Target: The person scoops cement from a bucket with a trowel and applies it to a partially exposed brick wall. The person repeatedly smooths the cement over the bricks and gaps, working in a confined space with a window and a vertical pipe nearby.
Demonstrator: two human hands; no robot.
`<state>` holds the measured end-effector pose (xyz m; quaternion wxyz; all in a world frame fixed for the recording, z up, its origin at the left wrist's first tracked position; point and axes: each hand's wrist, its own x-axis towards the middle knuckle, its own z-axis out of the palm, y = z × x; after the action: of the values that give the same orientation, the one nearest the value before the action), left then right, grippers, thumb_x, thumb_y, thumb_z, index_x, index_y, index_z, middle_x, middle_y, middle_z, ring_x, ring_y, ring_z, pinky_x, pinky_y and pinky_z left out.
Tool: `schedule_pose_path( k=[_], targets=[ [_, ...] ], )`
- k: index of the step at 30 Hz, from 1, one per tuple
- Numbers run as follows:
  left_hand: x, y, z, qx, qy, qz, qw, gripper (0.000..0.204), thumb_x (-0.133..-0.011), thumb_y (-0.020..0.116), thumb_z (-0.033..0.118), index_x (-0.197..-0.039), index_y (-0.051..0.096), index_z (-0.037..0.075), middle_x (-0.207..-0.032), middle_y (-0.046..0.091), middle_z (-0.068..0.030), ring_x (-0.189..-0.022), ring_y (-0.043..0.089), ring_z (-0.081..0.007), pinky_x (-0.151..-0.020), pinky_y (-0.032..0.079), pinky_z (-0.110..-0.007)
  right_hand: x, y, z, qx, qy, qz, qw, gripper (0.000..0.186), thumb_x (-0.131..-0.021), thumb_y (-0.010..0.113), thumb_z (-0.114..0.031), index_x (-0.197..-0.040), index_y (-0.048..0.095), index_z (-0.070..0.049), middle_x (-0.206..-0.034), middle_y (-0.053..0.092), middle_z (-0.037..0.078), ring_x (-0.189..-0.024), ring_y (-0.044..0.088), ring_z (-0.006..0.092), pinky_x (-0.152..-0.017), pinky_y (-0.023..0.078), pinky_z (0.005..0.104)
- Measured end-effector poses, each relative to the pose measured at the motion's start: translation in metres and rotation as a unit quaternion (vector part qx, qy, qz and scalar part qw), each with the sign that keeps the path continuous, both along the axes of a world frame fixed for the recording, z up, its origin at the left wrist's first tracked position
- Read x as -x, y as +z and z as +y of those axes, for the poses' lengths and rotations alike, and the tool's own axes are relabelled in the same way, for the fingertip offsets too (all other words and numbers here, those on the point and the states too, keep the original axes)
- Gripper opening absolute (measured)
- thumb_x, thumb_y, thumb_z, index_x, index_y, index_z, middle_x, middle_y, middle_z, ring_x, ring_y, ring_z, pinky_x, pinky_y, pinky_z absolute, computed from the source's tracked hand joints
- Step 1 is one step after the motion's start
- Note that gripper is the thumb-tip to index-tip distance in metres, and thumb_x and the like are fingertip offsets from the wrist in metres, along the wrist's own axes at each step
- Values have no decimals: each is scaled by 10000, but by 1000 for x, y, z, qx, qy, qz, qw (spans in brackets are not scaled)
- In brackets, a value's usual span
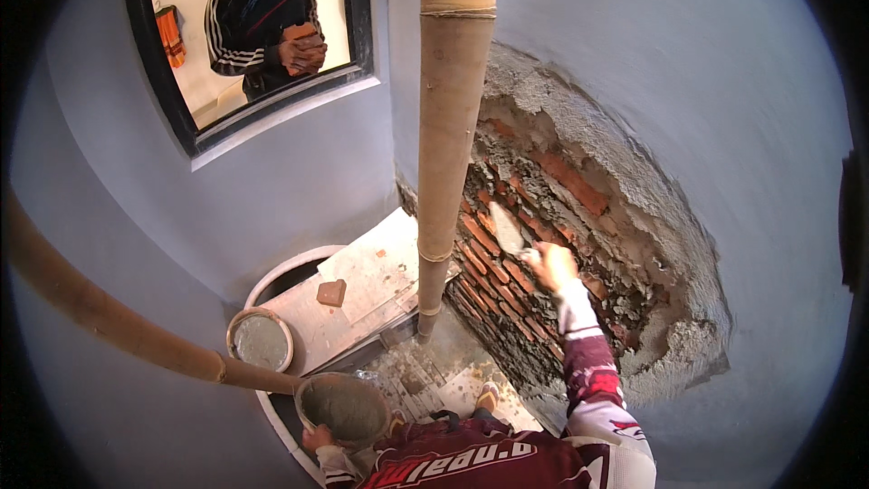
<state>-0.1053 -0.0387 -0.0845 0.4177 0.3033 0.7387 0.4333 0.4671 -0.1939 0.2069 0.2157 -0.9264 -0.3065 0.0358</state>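
The right hand (554, 268) clasps one trowel (507, 229); the left hand (317, 438) grips the nearer of two mortar bowls (340, 376).

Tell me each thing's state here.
Metal triangular trowel: gripped by right hand
Round tan bucket: grey mortar inside, left hand on rim
Smaller round pale bucket: holding grey mix
Brown brick piece: lying on pale board
Red brick wall patch: exposed, mortar-smeared
Tan bamboo pole: upright
Black-framed window: open or glazed, unclear
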Motion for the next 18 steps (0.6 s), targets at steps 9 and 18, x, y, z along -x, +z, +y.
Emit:
schedule_pose_path(
  k=[9, 18],
  targets=[
    [-3, -8, 19, -19, -31, 119, 992, 214, -550, 562, -56, -761, 532, -38, -697, 574, -56, -566, 498, -170, -498, 407, -343, -39, -61, 123, -210, -18, 93, 973, 330, -842, 697, -306, -916, 687, 16, -773, 689, 162, -696, 671, 258, -680, 501, 382],
    [1, 11, 1, 14, 50, -17, 998, 172, -602, 541, -102, -729, 484, 0, -672, 534, -35, -537, 487, -166, -461, 369, -335, -32, -76, 100, -61, -13, 117, 991, 472, -906, 462, -393, -1067, 630, 18, -1090, 636, 265, -1086, 591, 403, -935, 443, 436]
  ],
)
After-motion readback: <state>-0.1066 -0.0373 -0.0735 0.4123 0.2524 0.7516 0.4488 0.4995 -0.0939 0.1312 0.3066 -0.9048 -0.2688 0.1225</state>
